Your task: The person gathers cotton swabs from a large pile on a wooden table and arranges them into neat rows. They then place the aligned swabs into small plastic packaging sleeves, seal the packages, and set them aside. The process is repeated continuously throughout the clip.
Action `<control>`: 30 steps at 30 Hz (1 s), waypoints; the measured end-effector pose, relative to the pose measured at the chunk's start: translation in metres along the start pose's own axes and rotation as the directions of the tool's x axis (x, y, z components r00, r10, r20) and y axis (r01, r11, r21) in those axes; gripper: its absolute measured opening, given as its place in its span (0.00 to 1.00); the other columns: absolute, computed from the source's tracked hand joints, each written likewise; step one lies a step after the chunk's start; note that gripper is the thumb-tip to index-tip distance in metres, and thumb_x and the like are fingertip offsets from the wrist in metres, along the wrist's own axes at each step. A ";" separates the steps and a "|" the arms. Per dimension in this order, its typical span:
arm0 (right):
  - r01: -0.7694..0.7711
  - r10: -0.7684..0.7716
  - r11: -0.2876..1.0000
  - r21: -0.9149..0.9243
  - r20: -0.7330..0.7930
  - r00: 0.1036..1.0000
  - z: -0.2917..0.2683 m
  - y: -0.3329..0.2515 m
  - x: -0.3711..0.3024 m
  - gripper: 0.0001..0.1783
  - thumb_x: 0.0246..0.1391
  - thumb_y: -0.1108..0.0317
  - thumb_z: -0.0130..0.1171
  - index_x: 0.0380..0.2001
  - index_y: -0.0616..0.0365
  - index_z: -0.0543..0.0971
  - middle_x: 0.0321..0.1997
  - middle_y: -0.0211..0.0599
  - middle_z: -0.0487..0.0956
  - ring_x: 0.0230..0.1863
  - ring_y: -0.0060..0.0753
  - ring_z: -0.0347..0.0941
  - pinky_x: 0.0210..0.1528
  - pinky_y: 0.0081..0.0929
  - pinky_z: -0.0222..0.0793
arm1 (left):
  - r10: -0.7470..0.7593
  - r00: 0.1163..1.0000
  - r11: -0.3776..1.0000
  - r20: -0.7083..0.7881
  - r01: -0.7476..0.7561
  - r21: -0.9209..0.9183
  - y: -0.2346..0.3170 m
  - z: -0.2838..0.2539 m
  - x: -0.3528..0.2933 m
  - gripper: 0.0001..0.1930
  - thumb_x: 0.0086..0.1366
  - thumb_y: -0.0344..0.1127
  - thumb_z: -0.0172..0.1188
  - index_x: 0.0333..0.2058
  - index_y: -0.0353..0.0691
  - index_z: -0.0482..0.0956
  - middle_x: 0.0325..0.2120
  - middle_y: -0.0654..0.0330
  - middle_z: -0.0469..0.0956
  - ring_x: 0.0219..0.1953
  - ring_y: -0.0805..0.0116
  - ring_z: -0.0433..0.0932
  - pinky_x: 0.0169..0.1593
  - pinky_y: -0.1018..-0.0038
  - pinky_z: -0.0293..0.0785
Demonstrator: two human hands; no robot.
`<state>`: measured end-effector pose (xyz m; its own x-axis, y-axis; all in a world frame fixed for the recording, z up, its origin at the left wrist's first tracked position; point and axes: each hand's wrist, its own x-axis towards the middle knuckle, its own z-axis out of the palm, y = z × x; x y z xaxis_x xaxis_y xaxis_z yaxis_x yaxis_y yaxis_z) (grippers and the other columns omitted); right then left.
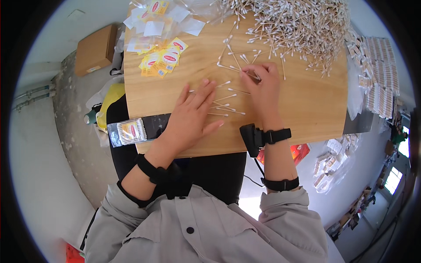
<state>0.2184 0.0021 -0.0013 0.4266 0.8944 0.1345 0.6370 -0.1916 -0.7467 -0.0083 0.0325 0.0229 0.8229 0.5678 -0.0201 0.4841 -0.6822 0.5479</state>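
My left hand [191,113] lies flat on the wooden table [307,105], fingers stretched out. Several loose cotton swabs [224,106] poke out beside and beyond its fingers, their other ends hidden under it. To the right, my right hand [264,87] is closed in a pinch on a cotton swab [252,76], at the near edge of a few scattered swabs [231,55]. Beyond it spreads a big heap of cotton swabs [298,28] with white tips and wooden sticks. Left of my left forearm, a filled clear pack of swabs [131,131] rests on a dark strip [157,126] at the table edge.
Yellow printed cards [162,60] lie at the far left of the table, below clear plastic bags [171,19]. Rows of packed swabs [380,65] are stacked at the right. A bag of packs [335,160] sits lower right. A cardboard box [95,50] stands on the floor at left.
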 end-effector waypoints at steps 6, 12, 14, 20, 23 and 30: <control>0.008 -0.014 0.997 0.080 0.079 0.997 -0.003 0.005 -0.001 0.10 0.46 0.72 0.68 0.35 0.53 0.84 0.38 0.39 0.72 0.37 0.37 0.76 0.40 0.30 0.75 | 0.079 0.996 0.997 0.048 -0.079 -0.007 0.006 0.009 -0.001 0.41 0.58 0.45 0.66 0.65 0.34 0.59 0.69 0.52 0.55 0.72 0.56 0.51 0.71 0.49 0.44; 0.118 -0.118 0.993 0.007 0.036 0.992 -0.019 -0.021 -0.035 0.13 0.46 0.75 0.65 0.38 0.52 0.83 0.42 0.40 0.71 0.45 0.41 0.71 0.47 0.33 0.70 | -0.151 0.987 0.984 -0.053 0.155 0.086 0.032 0.013 -0.017 0.56 0.45 0.54 0.72 0.68 0.34 0.53 0.71 0.50 0.50 0.73 0.54 0.47 0.71 0.48 0.42; 0.075 -0.077 0.997 0.020 0.092 0.993 -0.019 -0.025 -0.049 0.15 0.46 0.75 0.65 0.40 0.51 0.83 0.43 0.40 0.71 0.46 0.41 0.71 0.48 0.34 0.69 | -0.141 0.990 0.984 -0.030 0.143 0.109 0.033 0.023 -0.025 0.58 0.44 0.55 0.71 0.68 0.33 0.52 0.71 0.50 0.49 0.73 0.54 0.46 0.71 0.48 0.41; 0.069 -0.070 0.998 0.007 0.051 0.996 -0.014 -0.024 -0.067 0.17 0.46 0.75 0.65 0.43 0.52 0.82 0.44 0.40 0.71 0.45 0.41 0.71 0.47 0.33 0.70 | -0.110 0.994 0.976 0.011 0.106 0.191 0.032 0.029 -0.037 0.59 0.43 0.60 0.70 0.67 0.33 0.54 0.71 0.52 0.50 0.73 0.59 0.47 0.71 0.50 0.41; 0.081 -0.081 0.997 0.018 0.012 0.997 -0.013 -0.021 -0.073 0.17 0.46 0.75 0.66 0.43 0.53 0.82 0.43 0.41 0.70 0.45 0.41 0.71 0.46 0.33 0.70 | -0.111 0.994 0.975 0.016 0.106 0.194 0.034 0.027 -0.034 0.59 0.43 0.62 0.69 0.67 0.33 0.54 0.71 0.53 0.50 0.74 0.60 0.47 0.71 0.50 0.41; 0.020 -0.017 0.999 -0.039 0.074 0.997 -0.007 -0.023 -0.059 0.14 0.47 0.73 0.66 0.40 0.52 0.82 0.40 0.39 0.72 0.41 0.41 0.72 0.41 0.33 0.70 | -0.132 0.991 0.978 -0.030 0.135 0.157 0.033 0.030 -0.022 0.60 0.43 0.61 0.69 0.68 0.30 0.52 0.70 0.48 0.49 0.73 0.53 0.47 0.71 0.49 0.42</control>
<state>0.1829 -0.0496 0.0130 0.3670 0.9250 0.0985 0.6698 -0.1893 -0.7180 -0.0018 -0.0168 0.0166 0.7424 0.6666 -0.0672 0.6317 -0.6629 0.4019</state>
